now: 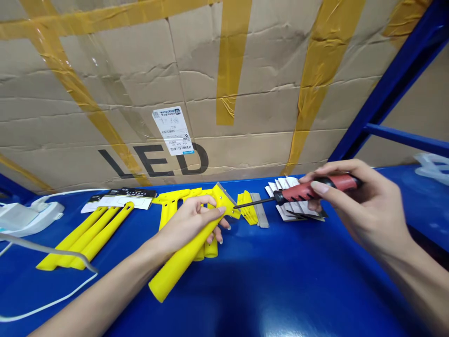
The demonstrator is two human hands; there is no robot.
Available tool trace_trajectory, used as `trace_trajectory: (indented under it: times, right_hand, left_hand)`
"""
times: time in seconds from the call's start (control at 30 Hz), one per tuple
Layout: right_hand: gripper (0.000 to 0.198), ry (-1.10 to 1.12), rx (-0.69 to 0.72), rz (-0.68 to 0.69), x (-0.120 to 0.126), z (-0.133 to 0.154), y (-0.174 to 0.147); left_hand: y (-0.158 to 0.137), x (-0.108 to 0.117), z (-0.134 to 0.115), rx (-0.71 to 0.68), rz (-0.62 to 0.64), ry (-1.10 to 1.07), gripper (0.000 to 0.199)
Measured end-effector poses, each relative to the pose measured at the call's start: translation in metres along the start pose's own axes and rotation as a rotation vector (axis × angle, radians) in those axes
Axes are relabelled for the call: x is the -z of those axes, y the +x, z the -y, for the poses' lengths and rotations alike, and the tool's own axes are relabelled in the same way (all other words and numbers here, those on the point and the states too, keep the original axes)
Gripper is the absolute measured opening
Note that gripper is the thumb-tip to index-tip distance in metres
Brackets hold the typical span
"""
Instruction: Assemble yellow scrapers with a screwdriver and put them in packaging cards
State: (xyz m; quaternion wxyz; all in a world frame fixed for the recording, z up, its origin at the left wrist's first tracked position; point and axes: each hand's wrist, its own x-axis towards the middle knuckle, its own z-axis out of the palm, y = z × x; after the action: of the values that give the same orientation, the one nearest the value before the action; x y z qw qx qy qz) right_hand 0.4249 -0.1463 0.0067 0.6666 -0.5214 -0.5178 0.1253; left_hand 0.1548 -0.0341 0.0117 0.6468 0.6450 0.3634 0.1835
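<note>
My left hand [194, 220] is closed around a yellow scraper [187, 252], near its wide head. The scraper's handle slants down to the left, and a metal blade edge shows at the head's upper right. In my right hand [365, 206] is a screwdriver [301, 191] with a red and black handle. Its tip meets the scraper head at or beside a small screw; exact seating I cannot tell. Beneath my left hand lie several more yellow scraper handles [169, 208]. Small yellow plates [247, 208] and loose metal blades [260, 213] rest just right of the scraper head.
Black-and-white packaging cards [129, 197] lie over yellow handles [101, 234] at left. A white power strip [38, 217] and a cable [49, 243] sit farther left. White folded cards [287, 187] are behind the screwdriver. A taped cardboard box [266, 117] backs the blue surface [266, 290].
</note>
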Motion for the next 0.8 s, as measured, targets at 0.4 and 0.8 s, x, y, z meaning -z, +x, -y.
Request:
trace_trajectory:
  times: [0.4, 0.8]
  right_hand:
    - [0.019, 0.139, 0.023, 0.003, -0.012, 0.001, -0.009]
    - [0.019, 0.004, 0.114, -0.005, -0.009, 0.005, -0.008]
  left_hand:
    - [-0.003, -0.007, -0.004, 0.01, 0.05, 0.027, 0.028]
    - [-0.001, -0.005, 0.001, -0.004, 0.072, -0.01, 0.029]
